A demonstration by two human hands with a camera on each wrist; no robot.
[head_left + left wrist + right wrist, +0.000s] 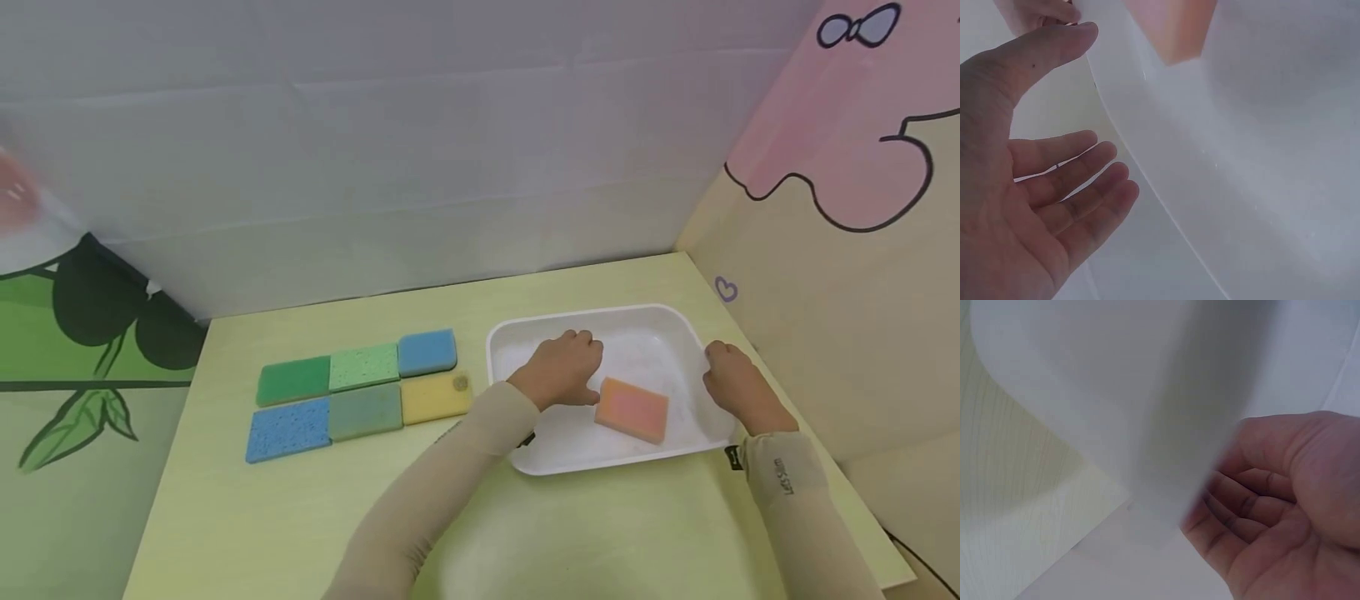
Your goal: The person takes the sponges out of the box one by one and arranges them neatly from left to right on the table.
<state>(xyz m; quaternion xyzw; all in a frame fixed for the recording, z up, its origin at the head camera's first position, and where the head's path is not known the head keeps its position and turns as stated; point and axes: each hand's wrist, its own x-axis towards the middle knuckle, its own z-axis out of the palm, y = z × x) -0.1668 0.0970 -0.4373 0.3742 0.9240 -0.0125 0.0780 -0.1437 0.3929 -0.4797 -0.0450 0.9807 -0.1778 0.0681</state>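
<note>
A white tray point(570, 458) lies on the table's right side, with one orange-pink sponge point(632, 410) inside it. Over the tray, left of the sponge, is my left hand point(562, 367). The left wrist view shows this hand point(1041, 181) with thumb and fingers spread apart and nothing between them; the sponge point(1175, 31) stays beyond the thumb. My right hand point(738, 385) grips the tray's right rim. In the right wrist view, the curled fingers of this hand point(1285, 506) are at the blurred tray wall point(1197, 412).
Left of the tray, several sponges lie side by side in two rows on the pale yellow table point(225, 517), among them a green one point(292, 382), a blue one point(288, 429) and a yellow one point(435, 398). Walls stand behind the table and at its right.
</note>
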